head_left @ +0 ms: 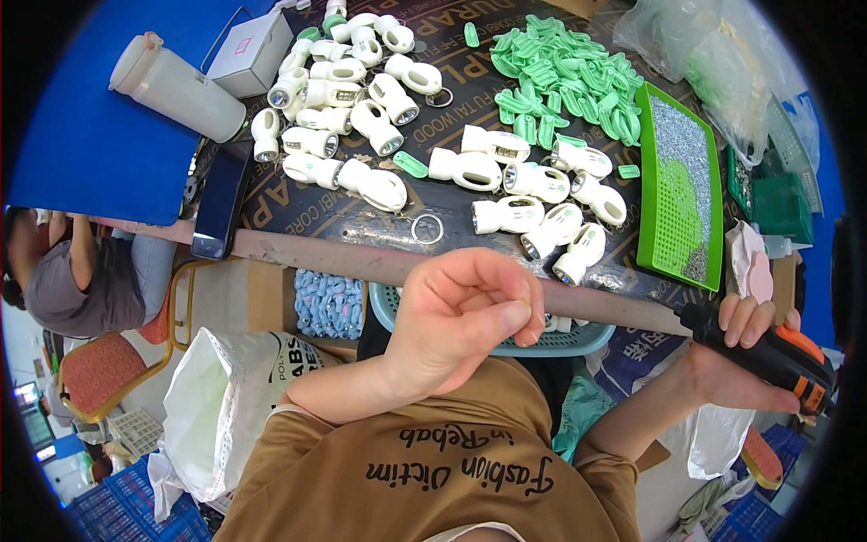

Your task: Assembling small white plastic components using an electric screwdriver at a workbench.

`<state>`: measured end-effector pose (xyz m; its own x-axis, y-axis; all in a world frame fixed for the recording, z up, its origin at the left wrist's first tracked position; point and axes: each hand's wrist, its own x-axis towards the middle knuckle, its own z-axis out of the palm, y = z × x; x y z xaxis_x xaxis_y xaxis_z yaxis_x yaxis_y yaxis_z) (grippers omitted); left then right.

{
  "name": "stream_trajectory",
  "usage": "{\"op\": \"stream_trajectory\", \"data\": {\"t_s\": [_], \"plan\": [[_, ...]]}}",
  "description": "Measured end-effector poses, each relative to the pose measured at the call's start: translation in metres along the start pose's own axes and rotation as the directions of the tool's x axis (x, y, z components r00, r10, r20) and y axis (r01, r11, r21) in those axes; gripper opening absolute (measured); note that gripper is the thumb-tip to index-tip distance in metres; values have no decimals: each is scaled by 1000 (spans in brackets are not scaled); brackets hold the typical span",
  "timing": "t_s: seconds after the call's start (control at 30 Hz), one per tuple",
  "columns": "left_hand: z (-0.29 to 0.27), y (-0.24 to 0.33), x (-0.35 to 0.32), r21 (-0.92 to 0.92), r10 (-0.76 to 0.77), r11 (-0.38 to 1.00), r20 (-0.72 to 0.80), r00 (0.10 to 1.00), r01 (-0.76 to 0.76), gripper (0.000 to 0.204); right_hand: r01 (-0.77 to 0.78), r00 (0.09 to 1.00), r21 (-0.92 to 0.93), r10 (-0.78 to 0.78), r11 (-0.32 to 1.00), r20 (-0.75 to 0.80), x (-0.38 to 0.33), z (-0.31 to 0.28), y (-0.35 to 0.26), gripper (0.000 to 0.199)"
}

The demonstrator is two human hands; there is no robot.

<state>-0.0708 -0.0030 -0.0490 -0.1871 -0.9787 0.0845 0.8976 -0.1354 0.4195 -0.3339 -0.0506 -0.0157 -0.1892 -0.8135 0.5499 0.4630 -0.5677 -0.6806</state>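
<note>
My left hand (470, 312) is raised over the near edge of the table. Its thumb and fingertips are pinched together; whatever they hold, if anything, is too small or hidden. My right hand (745, 352), at the right, grips a black and orange electric screwdriver (768, 357), its thin bit pointing left past the near end of the tray. Beyond my left hand lie several small white flashlights (506, 215). A second, larger heap of white flashlights (348, 95) is farther left, some with metal key rings (427, 228). A bright green tray (646, 212) at the right holds many tiny metal screws (679, 135).
Loose green plastic covers (569, 72) are heaped at the back. At the left stand a white bottle (176, 86), a white box (251, 54) and a dark phone (221, 199). Below the table edge are a blue basket (578, 341) and a box of blue parts (330, 303). Another person (86, 271) sits at far left.
</note>
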Motion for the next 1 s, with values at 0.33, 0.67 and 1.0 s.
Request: {"op": "stream_trajectory", "data": {"t_s": [0.33, 0.67, 1.0], "plan": [[1, 1, -3, -12, -3, 1000, 12, 1000, 3, 11, -4, 999, -7, 4, 1000, 33, 0, -3, 0, 82], [4, 5, -6, 7, -101, 995, -35, 994, 101, 24, -3, 1000, -24, 3, 1000, 12, -2, -2, 2, 81], [-18, -7, -31, 942, -238, -97, 292, 926, -322, 68, -20, 1000, 0, 20, 1000, 6, -2, -2, -1, 80]]}}
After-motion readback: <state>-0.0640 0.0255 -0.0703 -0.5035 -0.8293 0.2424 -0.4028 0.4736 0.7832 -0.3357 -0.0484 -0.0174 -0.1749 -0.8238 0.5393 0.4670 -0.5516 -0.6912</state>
